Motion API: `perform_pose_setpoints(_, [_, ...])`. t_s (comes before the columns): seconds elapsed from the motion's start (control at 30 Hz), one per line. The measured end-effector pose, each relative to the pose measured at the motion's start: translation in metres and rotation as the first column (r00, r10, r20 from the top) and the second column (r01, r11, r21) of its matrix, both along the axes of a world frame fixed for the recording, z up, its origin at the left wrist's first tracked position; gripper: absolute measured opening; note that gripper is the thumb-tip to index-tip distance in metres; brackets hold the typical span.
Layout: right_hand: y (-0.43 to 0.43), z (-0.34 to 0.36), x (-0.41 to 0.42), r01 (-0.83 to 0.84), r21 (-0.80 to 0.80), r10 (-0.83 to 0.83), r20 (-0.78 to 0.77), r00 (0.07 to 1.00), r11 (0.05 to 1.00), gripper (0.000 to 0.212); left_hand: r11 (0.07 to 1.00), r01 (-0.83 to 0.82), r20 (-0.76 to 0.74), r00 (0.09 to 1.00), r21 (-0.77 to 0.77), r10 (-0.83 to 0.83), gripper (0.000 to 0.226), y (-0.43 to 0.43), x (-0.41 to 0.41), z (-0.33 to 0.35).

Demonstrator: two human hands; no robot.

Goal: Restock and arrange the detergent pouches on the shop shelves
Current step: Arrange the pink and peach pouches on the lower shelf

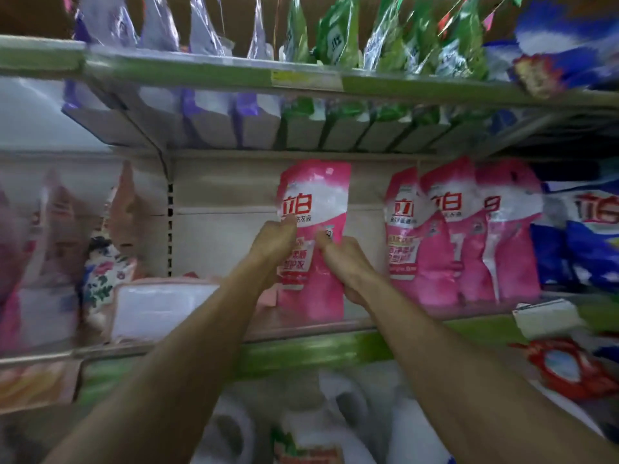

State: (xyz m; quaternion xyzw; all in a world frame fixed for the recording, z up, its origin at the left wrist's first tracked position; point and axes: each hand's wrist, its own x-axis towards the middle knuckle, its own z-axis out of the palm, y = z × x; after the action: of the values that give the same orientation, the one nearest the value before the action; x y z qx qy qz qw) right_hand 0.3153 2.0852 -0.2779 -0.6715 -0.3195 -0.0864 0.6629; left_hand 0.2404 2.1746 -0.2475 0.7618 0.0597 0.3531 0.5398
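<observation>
A pink detergent pouch (315,195) stands upright on the middle shelf (311,354), held from both sides. My left hand (273,244) grips its left edge and my right hand (345,262) grips its right edge and lower part. To the right, three more pink pouches (462,236) stand close together and overlap one another. A gap of bare shelf back panel separates the held pouch from that group.
A flat pink pack (160,306) lies on the shelf left of my arms, with floral and pale pink pouches (104,262) beyond. Blue pouches (582,242) stand at the far right. Purple (207,105) and green pouches (338,38) fill the upper shelf. White bottles (335,413) sit below.
</observation>
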Motion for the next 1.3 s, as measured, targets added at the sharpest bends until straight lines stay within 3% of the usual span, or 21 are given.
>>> perform_pose_setpoints(0.23, [-0.005,0.007,0.014,-0.078,0.034,0.079,-0.030,0.996,0.996,0.043,0.993,-0.006,-0.211,0.977,-0.121,-0.020,0.053,-0.002,-0.001,-0.005])
perform_pose_setpoints(0.47, [-0.055,0.019,0.026,-0.060,-0.021,0.059,-0.039,0.998,0.998,0.015,0.961,0.202,-0.214,0.946,-0.191,-0.242,0.030,-0.026,0.033,-0.002])
perform_pose_setpoints(0.63, [-0.095,0.017,0.066,0.057,-0.016,-0.059,-0.091,0.994,0.998,0.019,0.897,0.346,-0.203,0.891,-0.274,-0.405,0.033,-0.049,0.070,0.000])
perform_pose_setpoints(0.9, [-0.099,0.021,0.070,0.046,-0.045,-0.050,-0.077,0.996,0.998,0.029,0.889,0.414,-0.244,0.857,-0.196,-0.453,0.040,-0.059,0.083,0.002])
perform_pose_setpoints(1.03, [-0.098,0.020,0.065,0.058,-0.024,-0.059,-0.065,0.996,0.998,0.043,0.919,0.380,-0.272,0.878,-0.101,-0.393,0.051,-0.058,0.079,-0.004])
perform_pose_setpoints(1.13, [-0.096,0.023,0.056,0.145,-0.021,-0.145,-0.018,0.989,0.989,0.076,0.949,0.314,-0.282,0.912,0.014,-0.297,0.061,-0.057,0.068,-0.004])
perform_pose_setpoints(1.2, [-0.095,0.029,0.039,0.245,0.008,-0.245,0.079,0.966,0.969,0.091,0.960,0.275,-0.197,0.945,0.048,-0.261,0.058,-0.051,0.053,0.002])
perform_pose_setpoints(1.3, [-0.098,0.042,0.011,0.379,0.224,-0.429,0.255,0.867,0.898,0.063,0.975,0.210,-0.032,0.977,0.077,-0.209,0.046,-0.036,0.024,0.011])
